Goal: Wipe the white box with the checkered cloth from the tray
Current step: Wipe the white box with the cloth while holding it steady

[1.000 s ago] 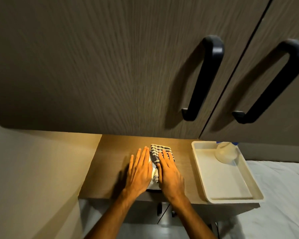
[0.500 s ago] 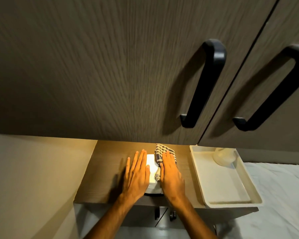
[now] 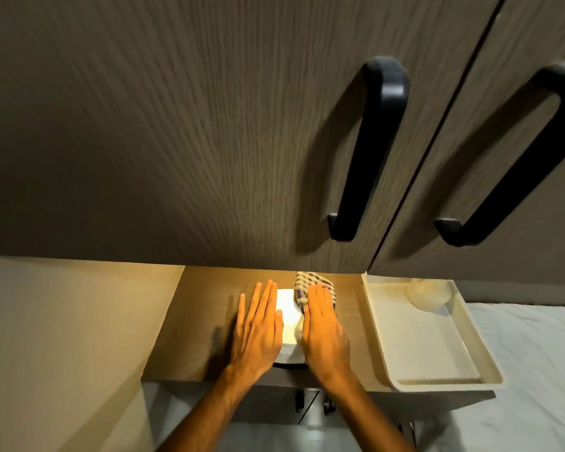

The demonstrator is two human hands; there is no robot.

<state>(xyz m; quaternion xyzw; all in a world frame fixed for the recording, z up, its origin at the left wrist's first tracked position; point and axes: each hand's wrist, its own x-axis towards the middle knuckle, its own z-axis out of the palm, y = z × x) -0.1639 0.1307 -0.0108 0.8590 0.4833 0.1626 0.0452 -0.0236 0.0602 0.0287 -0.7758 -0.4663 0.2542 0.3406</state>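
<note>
**Both hands flat at the white box, cloth under the right palm**

The white box (image 3: 287,316) lies on the wooden desk (image 3: 203,321), near its front edge and about the middle of its width, lit by a warm light from under the cabinet. Only a strip of its top shows between the two hands.

The left hand (image 3: 258,331) lies flat along the left side of the box, fingers straight and close together, pointing to the far side. It grips nothing; its palm rests partly on the box's left edge and partly over the desk.

The right hand (image 3: 323,331) is also flat, fingers stretched out and together, pressing the checkered cloth (image 3: 313,283) down on the right part of the box. The cloth is bunched; its far end sticks out beyond the fingertips, and a pale fold of it shows at the inner edge of the palm. This is a flat press, not a pinch.

To the right, just beside the right hand, a cream tray (image 3: 490,378) sits on the desk with its near corner over the desk's edge. In its far end stands a clear bowl (image 3: 429,293).

Above hang dark wood-grain cabinet doors (image 3: 177,125) with two black handles (image 3: 369,151). A white sheet (image 3: 535,353) lies at lower right.
</note>
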